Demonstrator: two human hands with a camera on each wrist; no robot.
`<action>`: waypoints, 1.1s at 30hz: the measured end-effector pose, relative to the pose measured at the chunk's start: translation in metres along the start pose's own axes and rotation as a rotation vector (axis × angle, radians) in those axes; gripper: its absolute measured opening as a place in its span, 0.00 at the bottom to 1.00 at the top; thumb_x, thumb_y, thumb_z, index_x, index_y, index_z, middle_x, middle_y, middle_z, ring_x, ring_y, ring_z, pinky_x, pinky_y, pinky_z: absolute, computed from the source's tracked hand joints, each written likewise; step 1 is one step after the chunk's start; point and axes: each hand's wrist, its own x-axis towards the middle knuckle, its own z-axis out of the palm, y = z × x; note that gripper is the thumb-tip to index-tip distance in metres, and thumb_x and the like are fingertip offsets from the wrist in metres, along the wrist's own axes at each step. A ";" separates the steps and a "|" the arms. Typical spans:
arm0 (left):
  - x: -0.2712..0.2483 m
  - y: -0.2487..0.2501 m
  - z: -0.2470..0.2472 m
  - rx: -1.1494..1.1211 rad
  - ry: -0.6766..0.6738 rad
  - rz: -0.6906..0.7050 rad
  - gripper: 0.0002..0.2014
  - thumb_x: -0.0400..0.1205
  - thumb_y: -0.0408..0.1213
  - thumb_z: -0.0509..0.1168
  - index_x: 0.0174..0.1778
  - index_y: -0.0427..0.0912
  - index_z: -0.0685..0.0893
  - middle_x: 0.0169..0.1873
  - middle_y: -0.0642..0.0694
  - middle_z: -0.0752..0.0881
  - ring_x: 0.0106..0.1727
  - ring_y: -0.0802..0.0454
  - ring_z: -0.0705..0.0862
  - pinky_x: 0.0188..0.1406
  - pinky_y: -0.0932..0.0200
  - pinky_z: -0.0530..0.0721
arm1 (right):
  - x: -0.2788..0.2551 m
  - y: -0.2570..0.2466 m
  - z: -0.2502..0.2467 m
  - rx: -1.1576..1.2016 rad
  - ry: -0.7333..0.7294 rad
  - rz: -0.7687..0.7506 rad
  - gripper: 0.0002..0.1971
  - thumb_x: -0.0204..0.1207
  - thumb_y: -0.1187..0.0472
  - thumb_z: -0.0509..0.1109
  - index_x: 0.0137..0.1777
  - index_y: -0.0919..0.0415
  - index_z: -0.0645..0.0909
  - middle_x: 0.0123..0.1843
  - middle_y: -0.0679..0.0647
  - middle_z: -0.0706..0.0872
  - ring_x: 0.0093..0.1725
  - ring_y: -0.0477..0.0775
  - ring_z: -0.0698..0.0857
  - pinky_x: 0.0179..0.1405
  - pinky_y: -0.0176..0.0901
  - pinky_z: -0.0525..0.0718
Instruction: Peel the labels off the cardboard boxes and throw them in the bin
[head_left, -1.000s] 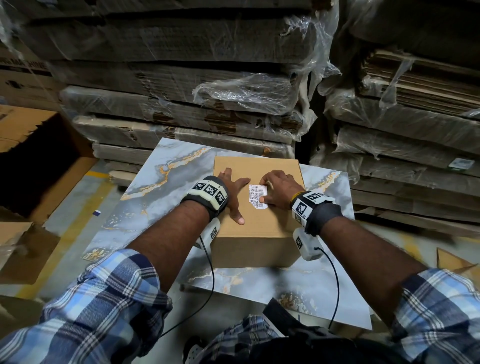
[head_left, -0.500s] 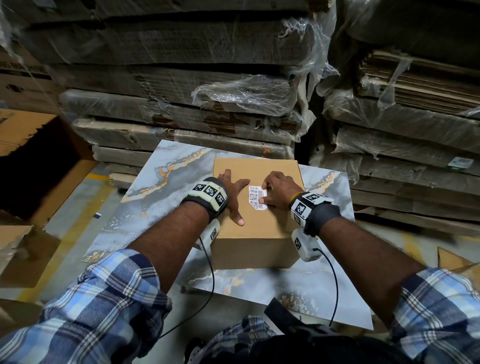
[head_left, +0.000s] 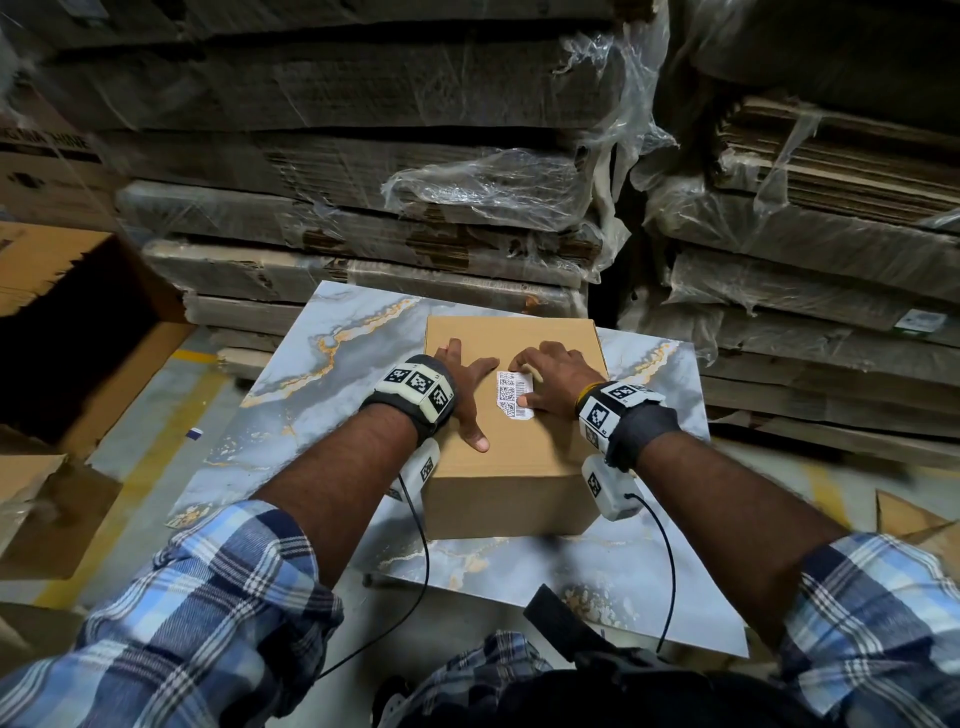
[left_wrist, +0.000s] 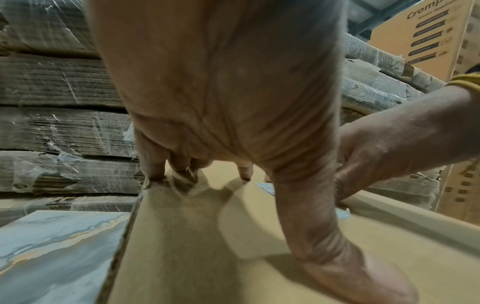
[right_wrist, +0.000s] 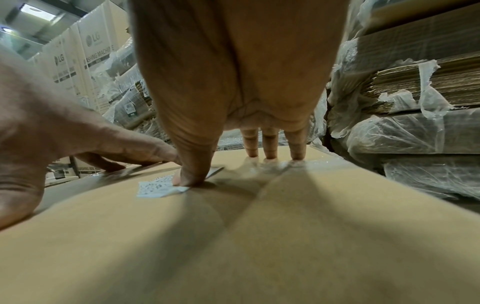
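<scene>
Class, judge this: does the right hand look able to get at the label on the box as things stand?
Probably yes: the right hand already rests on the box, its thumb touching the label; the left hand lies beside it, not over it.

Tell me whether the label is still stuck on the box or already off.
Still on. The label lies flat on the box top, with the right hand thumb pressing at its edge; no corner is clearly lifted.

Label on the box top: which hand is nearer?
Right. The right hand touches the label, thumb on its near corner. The left hand rests flat on the cardboard box just beside it.
</scene>
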 end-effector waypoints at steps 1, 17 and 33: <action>0.000 0.000 0.000 0.001 0.001 0.001 0.69 0.57 0.63 0.84 0.85 0.67 0.41 0.86 0.36 0.36 0.86 0.31 0.45 0.78 0.30 0.64 | 0.000 0.000 0.000 0.001 0.000 0.003 0.24 0.77 0.49 0.75 0.71 0.44 0.73 0.79 0.56 0.66 0.76 0.66 0.67 0.73 0.62 0.72; -0.002 0.000 0.000 -0.004 0.006 0.003 0.68 0.58 0.62 0.83 0.85 0.66 0.42 0.86 0.37 0.37 0.87 0.32 0.44 0.78 0.30 0.63 | -0.001 -0.001 0.000 -0.037 -0.006 0.014 0.31 0.79 0.49 0.73 0.81 0.40 0.66 0.83 0.57 0.61 0.80 0.66 0.64 0.75 0.64 0.69; -0.006 0.002 -0.001 -0.002 0.017 0.009 0.67 0.59 0.61 0.84 0.86 0.65 0.43 0.86 0.36 0.40 0.86 0.31 0.47 0.77 0.29 0.65 | -0.005 -0.001 0.012 0.076 0.144 0.052 0.27 0.77 0.54 0.77 0.74 0.56 0.74 0.73 0.55 0.79 0.70 0.58 0.79 0.63 0.48 0.76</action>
